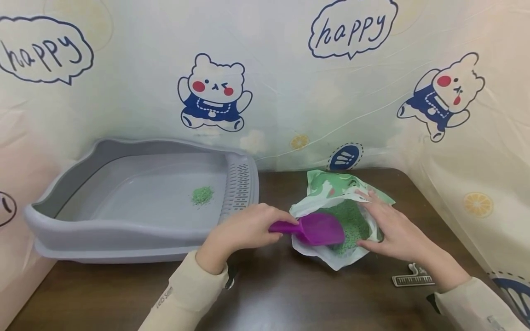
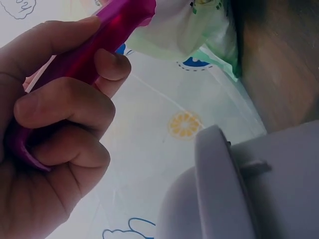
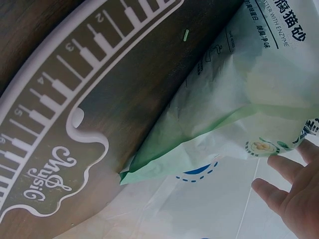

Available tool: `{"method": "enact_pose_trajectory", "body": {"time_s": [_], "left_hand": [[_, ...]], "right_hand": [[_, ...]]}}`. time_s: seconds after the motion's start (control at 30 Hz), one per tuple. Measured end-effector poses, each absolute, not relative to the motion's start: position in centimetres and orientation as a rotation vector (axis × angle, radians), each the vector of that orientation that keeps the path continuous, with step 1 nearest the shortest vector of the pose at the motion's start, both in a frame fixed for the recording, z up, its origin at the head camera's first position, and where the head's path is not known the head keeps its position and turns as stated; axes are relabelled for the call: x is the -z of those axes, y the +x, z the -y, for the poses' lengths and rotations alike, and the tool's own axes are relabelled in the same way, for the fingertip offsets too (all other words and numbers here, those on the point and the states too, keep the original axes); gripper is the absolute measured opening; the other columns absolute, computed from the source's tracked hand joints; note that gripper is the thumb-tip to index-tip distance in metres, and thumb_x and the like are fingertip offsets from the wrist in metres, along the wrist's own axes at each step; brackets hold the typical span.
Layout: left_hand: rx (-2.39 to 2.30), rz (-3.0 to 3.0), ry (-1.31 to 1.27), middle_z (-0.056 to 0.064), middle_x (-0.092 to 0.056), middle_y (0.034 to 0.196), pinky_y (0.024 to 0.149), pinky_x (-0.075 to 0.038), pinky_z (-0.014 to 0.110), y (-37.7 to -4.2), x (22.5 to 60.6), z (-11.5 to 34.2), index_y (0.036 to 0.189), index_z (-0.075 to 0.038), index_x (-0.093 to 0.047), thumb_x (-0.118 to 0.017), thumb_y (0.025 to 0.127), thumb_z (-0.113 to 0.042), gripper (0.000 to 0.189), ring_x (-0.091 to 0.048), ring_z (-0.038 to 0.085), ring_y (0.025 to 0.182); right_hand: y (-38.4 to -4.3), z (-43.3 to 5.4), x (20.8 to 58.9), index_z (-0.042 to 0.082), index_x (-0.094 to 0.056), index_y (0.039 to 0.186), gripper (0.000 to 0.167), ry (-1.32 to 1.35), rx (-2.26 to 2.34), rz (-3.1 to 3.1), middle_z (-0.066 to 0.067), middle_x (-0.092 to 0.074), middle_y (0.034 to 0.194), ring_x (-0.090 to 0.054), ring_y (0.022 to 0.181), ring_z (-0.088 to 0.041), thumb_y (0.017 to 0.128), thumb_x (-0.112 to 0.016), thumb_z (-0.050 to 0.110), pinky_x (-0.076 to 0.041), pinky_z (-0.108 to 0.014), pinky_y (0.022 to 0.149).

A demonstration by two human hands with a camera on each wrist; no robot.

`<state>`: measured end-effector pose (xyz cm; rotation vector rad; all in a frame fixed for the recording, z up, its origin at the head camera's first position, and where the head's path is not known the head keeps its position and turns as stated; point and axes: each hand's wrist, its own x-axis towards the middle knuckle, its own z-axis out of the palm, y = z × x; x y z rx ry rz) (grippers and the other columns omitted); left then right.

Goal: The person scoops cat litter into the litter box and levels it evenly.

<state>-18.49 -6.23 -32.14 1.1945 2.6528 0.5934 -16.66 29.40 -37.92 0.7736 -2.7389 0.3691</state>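
Observation:
In the head view my left hand [image 1: 254,225] grips the handle of a purple scoop [image 1: 323,229], its blade inside the mouth of an open bag [image 1: 306,207]. Green litter pellets [image 1: 352,225] fill the bag up near its opening. The left wrist view shows my fingers [image 2: 75,102] curled around the purple handle, with the thumb laid along it. At the bag's right side, my right hand [image 1: 399,230] holds the rim, thumb over the edge and fingers spread along the outside. In the right wrist view those fingertips [image 3: 269,191] meet the bag's printed side.
A grey litter box [image 1: 124,232] stands on the left of the dark wooden table [image 1: 265,294], a small pile of green pellets [image 1: 202,196] on its floor. Near my right wrist lies a piano-patterned clip [image 1: 410,279]. Printed sheeting [image 1: 277,92] hangs behind and around the table.

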Motion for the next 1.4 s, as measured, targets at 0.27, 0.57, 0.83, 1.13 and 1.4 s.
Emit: {"method": "enact_pose_trajectory", "body": {"time_s": [0.27,0.57,0.83,1.13,1.4], "left_hand": [[-0.675,-2.673,1.101,-0.003,-0.071,0.094,0.056,-0.045,0.023,-18.2,32.6,5.6,0.121,-0.02,-0.072,-0.067,0.089,-0.008,0.035,-0.055,0.009,0.064],[-0.752,-2.676,1.07,0.0,-0.073,0.103,0.056,-0.045,0.021,-18.5,33.6,4.8,0.122,-0.017,-0.07,-0.065,0.091,-0.009,0.032,-0.056,0.009,0.066],[-0.712,-2.727,1.08,-0.002,-0.073,0.107,0.062,-0.046,0.022,-18.8,34.2,3.9,0.123,-0.019,-0.069,-0.066,0.091,-0.011,0.033,-0.059,0.011,0.079],[-0.672,-2.764,1.133,-0.002,-0.073,0.108,0.069,-0.046,0.024,-19.2,35.3,2.8,0.125,-0.021,-0.067,-0.065,0.09,-0.011,0.036,-0.059,0.012,0.081],[-0.703,-2.786,1.164,-0.003,-0.073,0.114,0.076,-0.051,0.029,-19.4,36.4,1.6,0.126,-0.021,-0.066,-0.064,0.092,-0.012,0.036,-0.064,0.015,0.09]], "right_hand": [[-16.8,-29.3,38.0,0.016,-0.036,0.152,0.101,0.802,-0.362,2.722,-0.017,-0.043,0.153,-0.038,0.14,-0.048,0.069,-0.087,0.044,-0.04,-0.068,0.1],[-16.8,-29.4,38.1,0.016,-0.034,0.154,0.103,0.805,-0.363,2.725,-0.014,-0.039,0.156,-0.035,0.143,-0.045,0.07,-0.087,0.044,-0.04,-0.068,0.1],[-16.8,-29.4,38.2,0.013,-0.039,0.15,0.098,0.793,-0.365,2.737,-0.012,-0.037,0.158,-0.033,0.145,-0.043,0.071,-0.086,0.045,-0.039,-0.069,0.1],[-16.6,-29.3,38.2,0.01,-0.04,0.146,0.096,0.767,-0.373,2.764,-0.018,-0.039,0.155,-0.032,0.145,-0.043,0.07,-0.087,0.045,-0.042,-0.065,0.101],[-16.5,-29.4,38.2,0.008,-0.038,0.146,0.095,0.758,-0.411,2.803,-0.02,-0.037,0.156,-0.028,0.147,-0.044,0.072,-0.086,0.043,-0.042,-0.065,0.1]]}}
